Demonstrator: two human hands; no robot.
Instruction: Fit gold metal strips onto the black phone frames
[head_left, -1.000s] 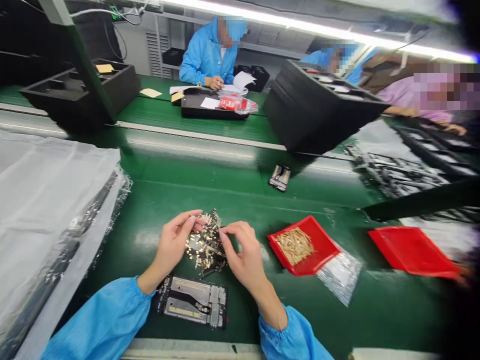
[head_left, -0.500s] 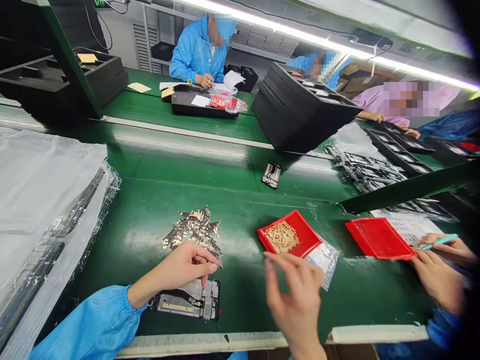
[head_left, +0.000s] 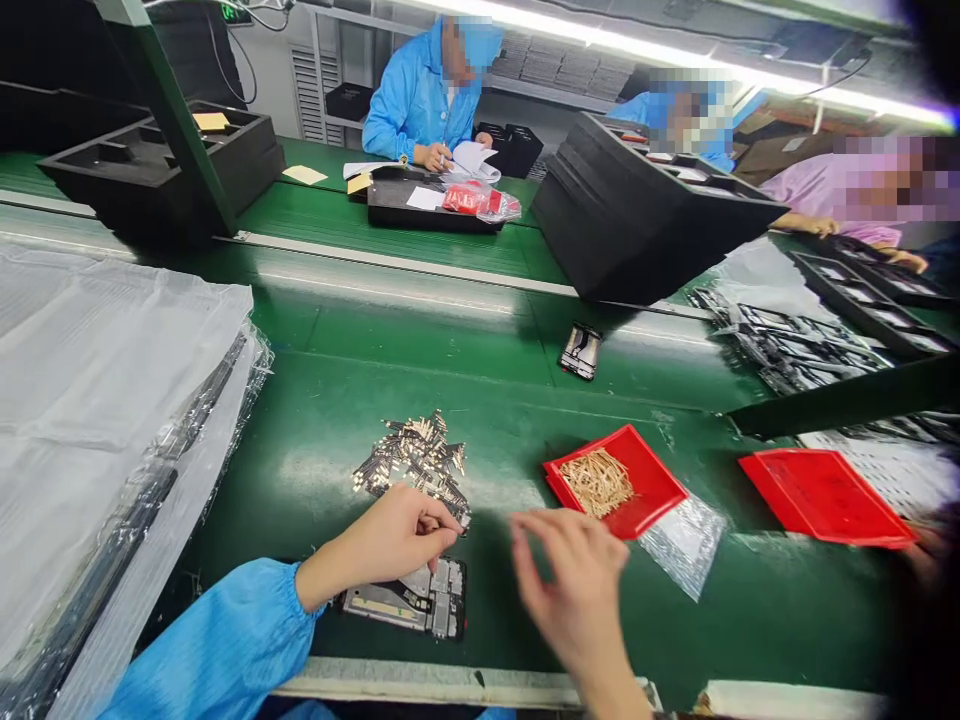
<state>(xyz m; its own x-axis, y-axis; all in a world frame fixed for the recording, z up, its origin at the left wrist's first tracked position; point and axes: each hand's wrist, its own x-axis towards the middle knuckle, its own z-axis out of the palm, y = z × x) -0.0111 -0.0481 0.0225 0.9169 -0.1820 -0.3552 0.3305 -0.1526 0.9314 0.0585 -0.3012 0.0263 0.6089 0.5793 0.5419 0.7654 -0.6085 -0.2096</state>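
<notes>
I'm at a factory assembly line, and the work looks like electronics. My long green counter (head_left: 480, 385) has a second one running parallel beyond it. My arm wears a blue smock sleeve (head_left: 217, 640), and a co-worker (head_left: 424, 100) across from me wears the same blue smock with a matching cap. Stacked black foam trays (head_left: 645, 210) sit along the line, phone frames (head_left: 401, 600) lie before me, a strip light (head_left: 675, 35) runs overhead, and a shelf (head_left: 334, 122) holds black bins.
</notes>
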